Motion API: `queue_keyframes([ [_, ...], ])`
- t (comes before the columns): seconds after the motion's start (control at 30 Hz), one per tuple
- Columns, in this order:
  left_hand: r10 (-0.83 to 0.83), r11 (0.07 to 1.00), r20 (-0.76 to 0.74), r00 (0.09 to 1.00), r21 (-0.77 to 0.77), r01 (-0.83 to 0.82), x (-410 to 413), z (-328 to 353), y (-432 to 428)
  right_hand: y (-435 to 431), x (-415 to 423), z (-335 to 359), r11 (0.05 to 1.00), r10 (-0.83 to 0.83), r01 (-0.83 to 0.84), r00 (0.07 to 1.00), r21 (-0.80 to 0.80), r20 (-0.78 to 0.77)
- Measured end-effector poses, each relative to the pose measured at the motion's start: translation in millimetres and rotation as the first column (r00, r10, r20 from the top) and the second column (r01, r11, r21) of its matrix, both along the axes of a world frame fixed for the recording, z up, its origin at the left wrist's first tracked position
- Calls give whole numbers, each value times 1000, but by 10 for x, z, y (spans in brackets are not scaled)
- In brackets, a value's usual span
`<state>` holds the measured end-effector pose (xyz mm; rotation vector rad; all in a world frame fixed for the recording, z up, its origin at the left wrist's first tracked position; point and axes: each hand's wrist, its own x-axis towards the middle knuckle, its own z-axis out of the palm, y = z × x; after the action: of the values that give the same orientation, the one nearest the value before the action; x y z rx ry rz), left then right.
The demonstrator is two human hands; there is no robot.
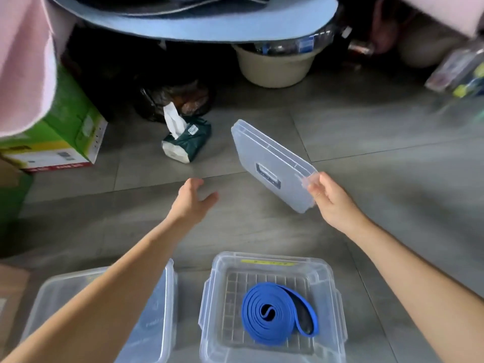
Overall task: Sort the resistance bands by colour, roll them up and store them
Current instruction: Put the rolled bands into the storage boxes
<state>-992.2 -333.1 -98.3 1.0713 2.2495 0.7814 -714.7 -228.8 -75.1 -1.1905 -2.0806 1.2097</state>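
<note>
looks like the storing step, right hand (331,199) pinching the lid (272,163) by its corner, left hand (192,199) open beside it, next it needs lowering onto the box (272,307) with the rolled blue band (275,314) below

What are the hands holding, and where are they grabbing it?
The right hand pinches the clear lid by one corner, near the edge. The left hand holds nothing.

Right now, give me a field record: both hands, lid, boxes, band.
left hand: open, empty, stretched forward over the floor
right hand: pinches one corner of the clear lid, held tilted in the air
open box: lidless, between the arms
blue band: rolled, lying inside the open box, outer end loose
second box: left of it, lid on, partly behind the left arm; contents unclear
</note>
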Motion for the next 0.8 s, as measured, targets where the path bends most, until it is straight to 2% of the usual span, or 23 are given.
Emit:
queue_keyframes([
  [0.1, 80, 994, 140, 987, 61, -89, 102, 87, -82, -147, -9, 302, 998, 14, -22, 991, -65, -130],
  [0.17, 100, 980, 237, 966, 142, -137, 162, 222, -148, -220, 85, 425, 978, -95, 39, 958, -205, -272],
  [0.23, 120, 962, 302, 946, 198, -185, 256, 384, -229, -272, 199, 523, 900, -299, 105, 854, -422, -425],
  [0.3, 103, 954, 394, 913, 222, -203, 320, 493, -331, -322, 273, 605, 781, -462, 66, 730, -621, -504],
  [0.4, 32, 967, 642, 766, 175, -188, 471, 681, -544, -524, 283, 666, 621, -601, -9, 636, -784, -484],
  [0.47, 13, 967, 692, 722, 175, -185, 598, 733, -695, -668, 275, 590, 553, -650, 13, 632, -833, -422],
  [0.5, 13, 965, 670, 743, 186, -185, 655, 729, -773, -733, 276, 553, 532, -666, 58, 645, -845, -375],
  [0.57, 26, 958, 621, 783, 208, -196, 746, 653, -945, -820, 335, 388, 558, -672, 227, 688, -798, -274],
  [0.67, 7, 973, 502, 865, 196, -122, 868, 480, -1205, -1079, 448, 220, 696, -606, 435, 782, -570, -143],
  [0.73, 73, 977, 429, 900, 150, -151, 948, 366, -1344, -1327, 492, 148, 753, -558, 461, 825, -470, -85],
  [0.8, 114, 979, 408, 906, 107, -172, 1004, 269, -1445, -1504, 526, 56, 789, -505, 427, 860, -442, -71],
])
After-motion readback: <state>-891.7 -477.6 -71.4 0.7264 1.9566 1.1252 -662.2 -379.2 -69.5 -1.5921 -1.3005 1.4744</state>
